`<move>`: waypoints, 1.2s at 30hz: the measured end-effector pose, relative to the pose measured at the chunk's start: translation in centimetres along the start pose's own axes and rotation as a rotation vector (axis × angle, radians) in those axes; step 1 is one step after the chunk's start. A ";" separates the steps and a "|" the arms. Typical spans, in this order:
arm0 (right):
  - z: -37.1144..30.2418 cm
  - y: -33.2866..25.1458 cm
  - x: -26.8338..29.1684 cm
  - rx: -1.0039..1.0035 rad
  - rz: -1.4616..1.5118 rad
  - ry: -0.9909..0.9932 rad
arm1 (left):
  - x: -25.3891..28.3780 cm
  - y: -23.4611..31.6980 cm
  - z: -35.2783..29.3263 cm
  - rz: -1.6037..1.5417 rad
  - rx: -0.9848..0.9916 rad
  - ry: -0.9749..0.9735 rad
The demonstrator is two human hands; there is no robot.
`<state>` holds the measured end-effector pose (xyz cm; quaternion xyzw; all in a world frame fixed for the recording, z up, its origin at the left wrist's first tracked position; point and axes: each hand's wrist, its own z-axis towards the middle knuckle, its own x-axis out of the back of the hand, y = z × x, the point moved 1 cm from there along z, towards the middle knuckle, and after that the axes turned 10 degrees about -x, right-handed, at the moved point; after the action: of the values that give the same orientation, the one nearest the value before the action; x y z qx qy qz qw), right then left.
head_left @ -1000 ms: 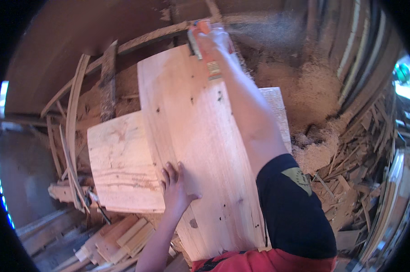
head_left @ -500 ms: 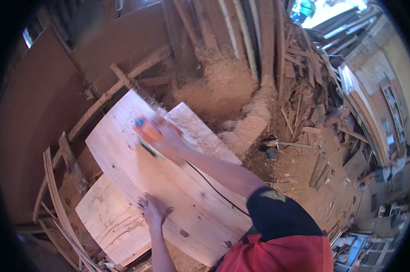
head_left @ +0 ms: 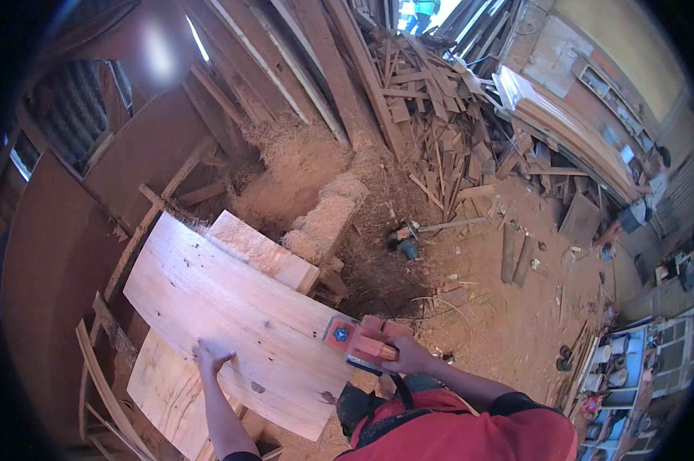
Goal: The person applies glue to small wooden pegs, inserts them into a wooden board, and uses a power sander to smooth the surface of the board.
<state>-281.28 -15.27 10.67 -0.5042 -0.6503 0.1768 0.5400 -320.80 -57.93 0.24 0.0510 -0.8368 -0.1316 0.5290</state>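
A wide pale wooden panel (head_left: 231, 300) with dark knots lies in front of me, across other boards. My left hand (head_left: 212, 359) rests on its near left edge, fingers apart, holding nothing. My right hand (head_left: 410, 356) is closed round the handle of an orange electric planer (head_left: 356, 339) with a blue knob, at the panel's right end. Part of the planer's underside is hidden. A second pale board (head_left: 166, 388) sticks out from under the panel on the near left. Along the far edge shows a thick beam (head_left: 266, 253) dusted with shavings.
Heaped shavings (head_left: 289, 173) lie beyond the panel. Scrap wood (head_left: 431, 100) is piled at the back, near stacked boards (head_left: 562, 134). On the floor sits a dark tool (head_left: 405, 242). Another person (head_left: 650, 200) is at the far right, above a shelf of containers (head_left: 619, 369).
My right hand has brought the planer from the far left part of the panel back to its right end. The left hand remains on the near edge. The view has shifted.
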 end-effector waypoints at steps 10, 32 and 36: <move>-1.6 -0.9 0.9 0.003 -0.047 0.013 | -0.3 -1.2 0.8 0.003 -0.017 -0.023; -5.2 -0.2 -1.2 -0.032 0.003 -0.051 | -3.3 -11.1 0.8 0.085 -0.229 0.029; -5.9 0.1 -0.7 -0.100 -0.086 -0.125 | -2.4 -7.9 0.9 -0.083 -0.121 -0.023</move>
<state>-276.11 -17.67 12.30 -0.4901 -0.7119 0.1519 0.4795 -321.03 -64.86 -4.43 0.0523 -0.8304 -0.2043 0.5157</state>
